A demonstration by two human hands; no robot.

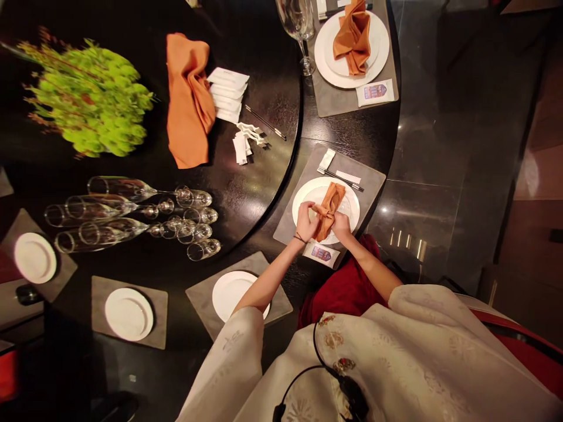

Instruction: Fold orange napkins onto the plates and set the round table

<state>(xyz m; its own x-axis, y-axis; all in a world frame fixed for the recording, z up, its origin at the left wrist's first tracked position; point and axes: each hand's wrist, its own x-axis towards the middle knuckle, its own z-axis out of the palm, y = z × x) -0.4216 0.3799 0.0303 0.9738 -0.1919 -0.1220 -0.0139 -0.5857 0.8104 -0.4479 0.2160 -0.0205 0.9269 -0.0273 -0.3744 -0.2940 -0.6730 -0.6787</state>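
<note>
Just right of centre frame, the orange napkin (329,212) slants upper-right to lower-left between left hand (307,220) and right hand (342,227), both pinching its middle.

Table (352,132): round, dark, wood-grained, bearing raised turntable (272,170). Right of table: floor (440,129), glossy dark tiles, thin joints, bright strip-shaped light reflections (420,251).

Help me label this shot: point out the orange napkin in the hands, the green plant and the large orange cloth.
Orange napkin (329,214): head view, its gathered middle.
Green plant (99,97): head view, its foliage.
Large orange cloth (188,108): head view, its creased middle.
</note>
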